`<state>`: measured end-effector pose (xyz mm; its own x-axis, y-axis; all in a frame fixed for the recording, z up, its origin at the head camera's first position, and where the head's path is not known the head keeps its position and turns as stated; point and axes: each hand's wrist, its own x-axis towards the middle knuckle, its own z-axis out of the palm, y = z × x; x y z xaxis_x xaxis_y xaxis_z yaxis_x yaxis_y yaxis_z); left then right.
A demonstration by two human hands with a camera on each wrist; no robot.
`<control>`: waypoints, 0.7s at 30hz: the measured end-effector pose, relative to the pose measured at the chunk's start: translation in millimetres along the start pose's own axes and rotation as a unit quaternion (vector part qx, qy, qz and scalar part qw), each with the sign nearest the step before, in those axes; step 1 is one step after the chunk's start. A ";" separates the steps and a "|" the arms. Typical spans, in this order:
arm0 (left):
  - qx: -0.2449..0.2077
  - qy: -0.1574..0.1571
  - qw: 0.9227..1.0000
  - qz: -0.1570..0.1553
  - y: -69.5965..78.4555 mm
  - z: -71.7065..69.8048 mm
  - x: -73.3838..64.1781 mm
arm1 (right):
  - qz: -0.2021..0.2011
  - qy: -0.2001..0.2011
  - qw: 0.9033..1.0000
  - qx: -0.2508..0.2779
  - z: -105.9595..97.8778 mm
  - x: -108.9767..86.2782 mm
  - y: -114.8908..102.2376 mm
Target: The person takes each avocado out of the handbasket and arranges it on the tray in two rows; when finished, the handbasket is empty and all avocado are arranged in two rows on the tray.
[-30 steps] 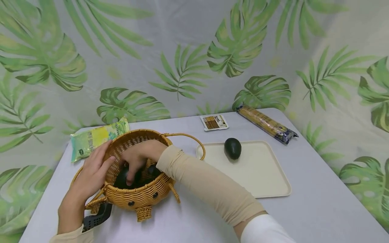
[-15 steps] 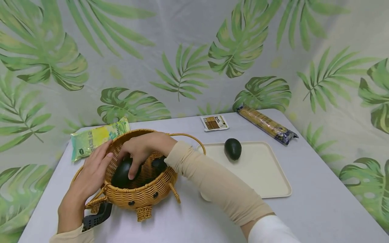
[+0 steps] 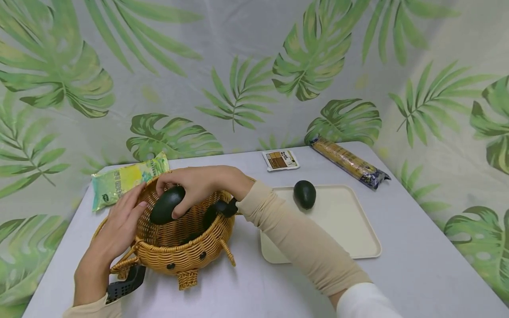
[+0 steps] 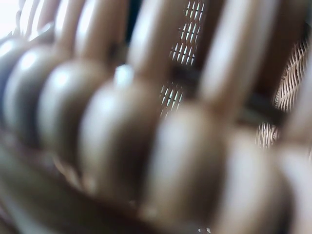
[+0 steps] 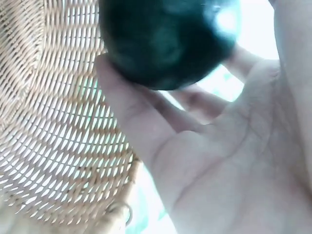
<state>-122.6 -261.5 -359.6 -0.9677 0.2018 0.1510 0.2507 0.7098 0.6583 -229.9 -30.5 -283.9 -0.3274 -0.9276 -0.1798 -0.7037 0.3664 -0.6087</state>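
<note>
My right hand (image 3: 195, 185) grips a dark green avocado (image 3: 167, 205) between thumb and fingers, inside the upper part of a woven basket (image 3: 187, 256). In the right wrist view the avocado (image 5: 165, 44) is held off the weave, with the basket wall (image 5: 63, 112) beside it. My left hand (image 3: 119, 227) rests on the basket's left rim, its fingers fairly straight. In the left wrist view only blurred weave (image 4: 117, 131) shows close up. More dark green shapes (image 3: 208, 217) lie in the basket, partly hidden; their kind is unclear.
A cream tray (image 3: 338, 234) with one avocado (image 3: 304, 194) on it stands to the right. Behind lie a green-yellow packet (image 3: 127, 181), a small white-brown packet (image 3: 280, 160) and a long noodle-like pack (image 3: 347, 161). The basket's loop handles stick out at its sides.
The right hand has lifted the avocado from low in the basket up towards its rim. The left hand and the basket have stayed nearly in place.
</note>
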 end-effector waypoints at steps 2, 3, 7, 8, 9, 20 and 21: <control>-0.002 0.001 1.000 0.002 -0.2 0.2 0.3 | -0.015 0.021 1.000 0.015 -0.2 -4.2 2.4; -0.002 0.002 1.000 0.002 -0.3 0.3 0.4 | -0.018 0.027 0.999 0.023 -0.1 -6.1 3.7; -0.001 0.001 1.000 -0.001 -0.6 0.5 0.3 | -0.033 0.037 0.998 0.041 1.8 -11.6 9.8; 0.000 0.000 1.000 -0.003 -0.7 0.5 0.4 | -0.034 0.037 0.998 0.043 2.1 -12.6 11.1; -0.001 0.000 1.000 -0.004 -0.8 0.6 0.5 | -0.035 0.037 0.998 0.043 2.4 -13.5 12.4; -0.001 -0.004 1.000 -0.008 0.1 0.4 0.0 | -0.063 0.056 0.995 0.049 4.0 -21.7 17.5; -0.002 -0.004 1.000 -0.007 0.3 0.1 -0.2 | -0.063 0.061 0.995 0.053 4.3 -22.7 17.3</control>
<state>-122.3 -261.3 -359.5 -0.9711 0.1962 0.1362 0.2365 0.7103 0.6629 -231.9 -3.4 -293.7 -0.3199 -0.9474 -0.0058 -0.6754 0.2323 -0.6999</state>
